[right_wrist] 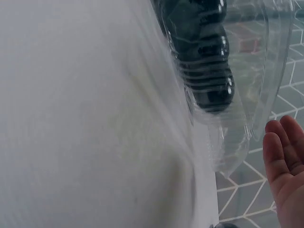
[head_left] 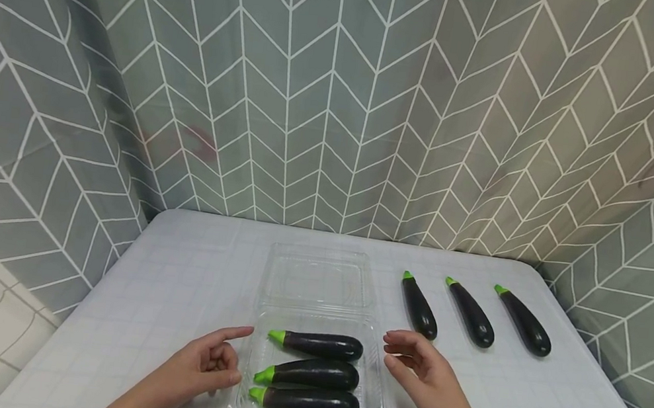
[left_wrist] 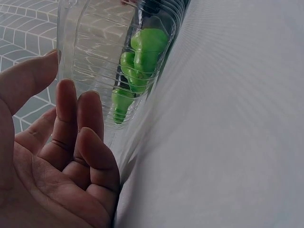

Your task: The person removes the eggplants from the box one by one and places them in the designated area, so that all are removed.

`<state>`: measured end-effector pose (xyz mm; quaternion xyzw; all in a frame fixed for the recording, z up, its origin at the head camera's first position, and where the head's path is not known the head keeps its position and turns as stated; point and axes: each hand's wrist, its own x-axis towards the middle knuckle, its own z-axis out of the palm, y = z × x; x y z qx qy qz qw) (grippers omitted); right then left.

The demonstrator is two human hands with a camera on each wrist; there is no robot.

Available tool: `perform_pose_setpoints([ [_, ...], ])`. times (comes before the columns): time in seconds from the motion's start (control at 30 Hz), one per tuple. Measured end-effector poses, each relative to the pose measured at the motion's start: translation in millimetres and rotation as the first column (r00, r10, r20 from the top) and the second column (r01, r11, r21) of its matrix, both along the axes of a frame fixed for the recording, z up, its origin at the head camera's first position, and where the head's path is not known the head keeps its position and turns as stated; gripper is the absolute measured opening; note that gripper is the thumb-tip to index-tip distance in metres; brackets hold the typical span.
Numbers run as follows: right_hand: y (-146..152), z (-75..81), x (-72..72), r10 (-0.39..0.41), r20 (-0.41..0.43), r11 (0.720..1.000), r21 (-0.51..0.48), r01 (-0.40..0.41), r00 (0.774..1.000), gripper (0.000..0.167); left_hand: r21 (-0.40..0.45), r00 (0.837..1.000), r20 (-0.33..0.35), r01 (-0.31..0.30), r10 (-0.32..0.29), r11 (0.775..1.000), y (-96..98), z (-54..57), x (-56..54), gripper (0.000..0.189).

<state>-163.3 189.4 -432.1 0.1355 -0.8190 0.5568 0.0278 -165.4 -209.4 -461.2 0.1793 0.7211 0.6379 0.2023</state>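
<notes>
A clear plastic clamshell container (head_left: 309, 320) lies with its lid (head_left: 319, 281) folded back. Three dark eggplants with green stems lie crosswise in its base: a rear one (head_left: 324, 345), a middle one (head_left: 318, 372) and a front one (head_left: 312, 404). At the container's left wall is my left hand (head_left: 199, 367), index finger stretched toward the rim and other fingers loosely bent. In the left wrist view the left hand (left_wrist: 71, 156) holds nothing; whether a fingertip touches the rim I cannot tell. Just right of the container my right hand (head_left: 428, 381) hovers with relaxed fingers, gripping nothing.
Three more eggplants lie in a row on the white-covered table (head_left: 202, 257) at the right: a left one (head_left: 419, 307), a middle one (head_left: 471, 314) and a right one (head_left: 525, 323). A grey chevron-patterned curtain (head_left: 350, 100) hangs behind the table and along both sides.
</notes>
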Motion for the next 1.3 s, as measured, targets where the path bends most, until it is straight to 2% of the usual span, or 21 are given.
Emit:
perform_pose_setpoints([
  [0.23,-5,4.3,-3.5,0.082,-0.048,0.996,0.03,-0.081,0.995,0.029,-0.004,1.0,-0.008,0.0,0.0,1.0,-0.5,0.1,-1.0,0.067],
  [0.47,-11,11.3,-7.2,0.116,-0.056,0.99,0.082,-0.112,0.992,0.029,-0.001,1.0,-0.012,0.009,-0.009,1.0,-0.8,-1.5,-0.9,0.066],
  [0.57,-14,15.0,-10.2,0.146,-0.071,0.982,0.134,-0.136,0.987,0.029,0.005,1.0,0.002,0.005,-0.005,1.0,-0.5,-1.7,-0.2,0.066],
  [0.73,-21,19.1,-16.1,0.201,-0.093,0.956,0.238,-0.174,0.975,0.03,0.02,1.0,0.025,-0.003,0.002,1.0,0.1,-1.2,0.7,0.067],
  [0.9,-29,18.4,-21.9,0.244,-0.102,0.927,0.318,-0.201,0.964,0.031,0.022,1.0,0.016,-0.001,0.001,1.0,-0.1,-1.9,0.9,0.068],
  [1.13,-37,16.8,-28.7,0.337,-0.194,0.872,0.434,-0.228,0.921,0.035,0.013,1.0,0.027,-0.012,0.012,1.0,0.3,-2.5,0.6,0.067],
  [1.3,-41,17.2,-30.6,0.356,-0.196,0.835,0.505,-0.218,0.914,0.034,-0.001,0.999,0.029,-0.025,0.025,1.0,0.7,-2.1,1.0,0.069],
])
